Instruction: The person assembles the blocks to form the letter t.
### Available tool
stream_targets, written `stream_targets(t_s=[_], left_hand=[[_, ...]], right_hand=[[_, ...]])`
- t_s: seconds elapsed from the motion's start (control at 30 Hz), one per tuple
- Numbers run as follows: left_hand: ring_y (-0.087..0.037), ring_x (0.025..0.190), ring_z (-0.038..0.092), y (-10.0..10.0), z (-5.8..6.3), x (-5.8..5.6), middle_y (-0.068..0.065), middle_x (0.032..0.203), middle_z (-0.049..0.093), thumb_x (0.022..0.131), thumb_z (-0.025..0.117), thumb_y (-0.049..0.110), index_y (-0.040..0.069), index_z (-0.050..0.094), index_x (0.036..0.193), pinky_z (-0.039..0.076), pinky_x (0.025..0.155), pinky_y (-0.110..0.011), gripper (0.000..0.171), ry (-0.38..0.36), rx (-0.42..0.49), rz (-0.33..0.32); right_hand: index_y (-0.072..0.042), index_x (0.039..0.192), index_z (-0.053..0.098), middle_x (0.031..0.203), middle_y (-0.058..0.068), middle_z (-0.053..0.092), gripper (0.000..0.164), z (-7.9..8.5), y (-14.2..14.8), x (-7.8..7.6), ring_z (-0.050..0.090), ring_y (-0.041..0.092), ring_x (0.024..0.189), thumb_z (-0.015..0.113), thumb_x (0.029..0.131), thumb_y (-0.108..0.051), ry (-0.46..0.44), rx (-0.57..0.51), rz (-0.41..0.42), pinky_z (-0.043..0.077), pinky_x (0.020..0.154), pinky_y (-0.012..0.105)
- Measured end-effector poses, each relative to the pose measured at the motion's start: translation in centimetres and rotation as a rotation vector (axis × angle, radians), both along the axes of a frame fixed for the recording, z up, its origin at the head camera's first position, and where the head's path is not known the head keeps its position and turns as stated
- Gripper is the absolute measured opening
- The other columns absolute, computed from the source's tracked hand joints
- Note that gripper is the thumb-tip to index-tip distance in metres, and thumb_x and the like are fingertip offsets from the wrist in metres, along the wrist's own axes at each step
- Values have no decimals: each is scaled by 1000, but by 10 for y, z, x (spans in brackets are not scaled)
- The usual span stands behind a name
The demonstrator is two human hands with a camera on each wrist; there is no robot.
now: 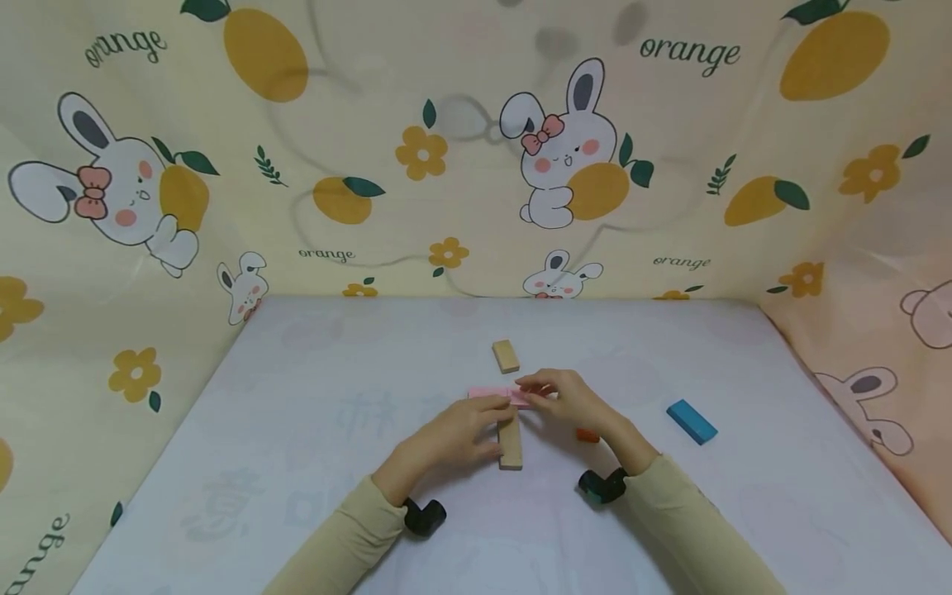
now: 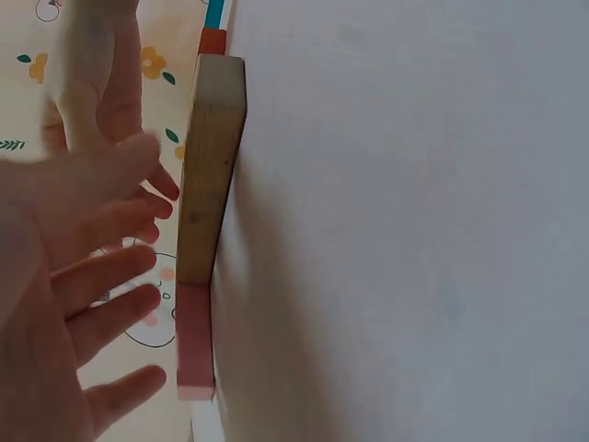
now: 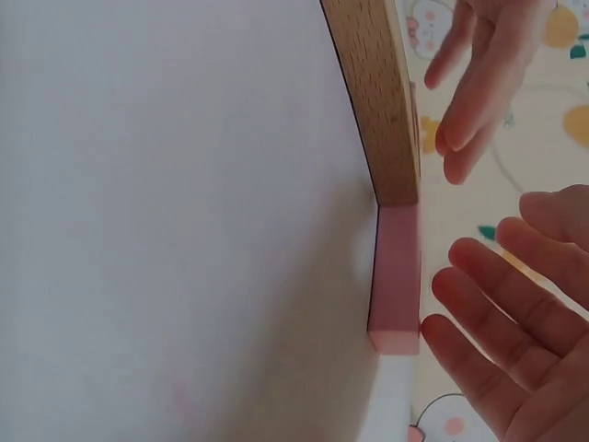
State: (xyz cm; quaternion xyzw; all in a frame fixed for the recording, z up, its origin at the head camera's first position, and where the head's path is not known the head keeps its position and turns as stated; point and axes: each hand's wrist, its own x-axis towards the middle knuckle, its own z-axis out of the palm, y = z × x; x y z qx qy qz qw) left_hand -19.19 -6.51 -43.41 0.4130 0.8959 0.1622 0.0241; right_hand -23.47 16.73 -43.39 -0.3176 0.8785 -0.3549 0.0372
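Observation:
On the white table, a plain wooden block (image 1: 510, 445) lies lengthwise, its far end meeting a crosswise pink block (image 1: 485, 392). Together they make a T shape. My left hand (image 1: 463, 431) hovers over the left side of this T, its fingers loosely extended and holding nothing. The right hand (image 1: 571, 402) is above the pink part's right end, fingers relaxed and spread; whether a fingertip touches it, I cannot tell. In the right wrist view the wooden block (image 3: 375, 110) abuts the pink block (image 3: 398, 272), with the right hand (image 3: 520, 341) beside them.
Another wooden block (image 1: 506, 356) lies farther back. An orange block (image 1: 587, 435), partly hidden by the right wrist, and a blue block (image 1: 692, 422) are to the right. A patterned cloth (image 1: 476, 165) rises behind the table and along its sides.

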Motion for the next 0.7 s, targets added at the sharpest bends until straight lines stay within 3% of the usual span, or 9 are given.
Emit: stream_targets(t_s=[0.1,0.3,0.47,0.7], left_hand=[[-24,139,45,3,-2,0,-11,148,49,91,65,31,7,52,138,38,115,-39,55,-6,-46,-25],[-25,148,32,8,-1,2,-8,157,36,93,61,38,11,42,146,28,121,-47,62,-91,-139,33],[-25,150,28,11,0,2,-7,159,33,94,60,40,12,40,147,26,122,-48,63,-131,-146,56],[-23,149,29,13,0,1,-5,159,33,93,60,41,12,39,148,26,122,-46,65,-169,-156,72]], right_hand=[[5,116,66,103,17,73,29,1,0,-6,67,26,91,64,90,-8,-29,-2,-36,59,84,39],[4,113,68,93,15,72,29,2,0,-18,63,19,86,67,87,-9,-48,-31,-111,58,80,31],[4,113,68,91,15,72,29,-1,3,-31,63,16,83,68,87,-9,-61,-37,-126,54,74,20],[4,118,66,94,19,69,34,-1,4,-45,57,12,77,67,88,-13,-195,-73,-171,47,63,18]])
